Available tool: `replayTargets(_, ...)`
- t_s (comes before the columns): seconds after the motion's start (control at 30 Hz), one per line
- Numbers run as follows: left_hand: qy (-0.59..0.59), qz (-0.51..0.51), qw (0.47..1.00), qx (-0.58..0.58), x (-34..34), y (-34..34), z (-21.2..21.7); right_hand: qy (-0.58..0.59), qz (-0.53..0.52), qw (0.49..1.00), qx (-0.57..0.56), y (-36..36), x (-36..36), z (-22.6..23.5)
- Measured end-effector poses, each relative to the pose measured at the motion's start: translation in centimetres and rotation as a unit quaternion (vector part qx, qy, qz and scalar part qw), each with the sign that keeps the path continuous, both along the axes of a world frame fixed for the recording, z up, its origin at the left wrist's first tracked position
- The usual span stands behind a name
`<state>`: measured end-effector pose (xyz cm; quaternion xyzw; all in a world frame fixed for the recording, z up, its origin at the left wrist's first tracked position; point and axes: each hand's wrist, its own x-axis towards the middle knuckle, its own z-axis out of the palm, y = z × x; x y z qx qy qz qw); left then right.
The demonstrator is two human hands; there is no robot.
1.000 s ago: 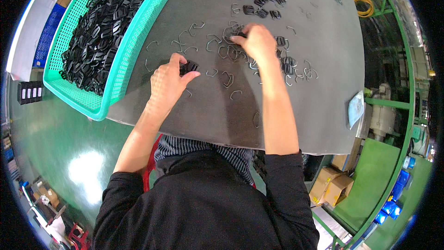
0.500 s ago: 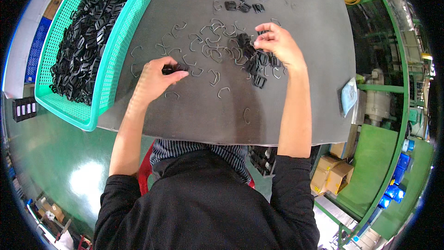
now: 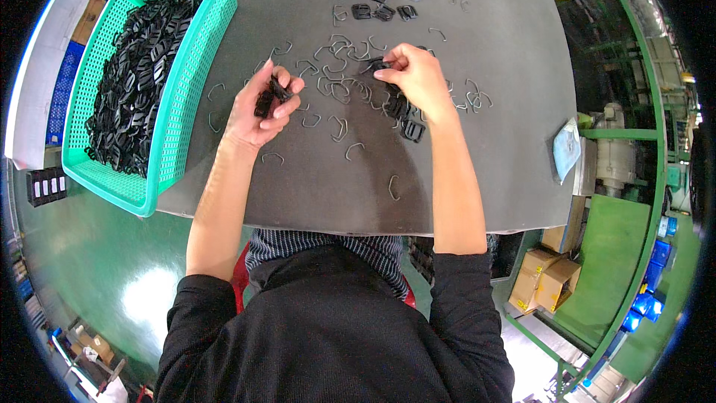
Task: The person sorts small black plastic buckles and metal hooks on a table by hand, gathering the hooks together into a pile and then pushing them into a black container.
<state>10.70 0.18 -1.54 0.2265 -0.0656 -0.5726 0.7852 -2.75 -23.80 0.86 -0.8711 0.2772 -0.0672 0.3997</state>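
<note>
Black plastic buckles (image 3: 265, 101) lie in my left hand (image 3: 250, 116), its palm turned up and its fingers curled around them. To its right, my right hand (image 3: 419, 78) pinches another black buckle (image 3: 378, 65) between thumb and fingers. Under and beside the right hand spreads a small pile of black buckles (image 3: 412, 131), partly hidden by that hand. Thin bent wire hooks (image 3: 339, 129) are scattered between and around both hands on the dark grey tabletop (image 3: 321, 186).
At the left stands a green plastic basket (image 3: 153, 179) heaped with black buckles (image 3: 138, 82). More buckles (image 3: 383, 12) lie in rows at the far side. A light blue packet (image 3: 566, 151) sits at the table's right edge. Cardboard boxes (image 3: 548, 277) stand beyond, at the lower right.
My left hand has turned palm up, showing the buckles in it. My right hand has moved left from over the pile, a buckle now visible in its pinch, uncovering wire hooks at the right.
</note>
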Motion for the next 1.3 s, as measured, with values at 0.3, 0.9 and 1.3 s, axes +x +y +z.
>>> replayTargets(0.3, -0.225, -0.031, 0.951, 0.21, 0.6, -5.7, 1.9, -0.316, -0.075, 0.825, 0.463, -7.6, -6.2, 1.3)
replayTargets(0.9, -0.756, -0.009, 0.576, 0.312, -2.1, -10.6, 3.0, -0.063, -0.041, 0.968, 0.239, -6.8, -3.3, 0.1)
replayTargets(1.3, -0.741, 0.19, 0.341, 0.547, 4.1, 10.0, 15.6, -0.125, 0.228, 0.964, -0.059, 5.4, 8.8, 8.6)
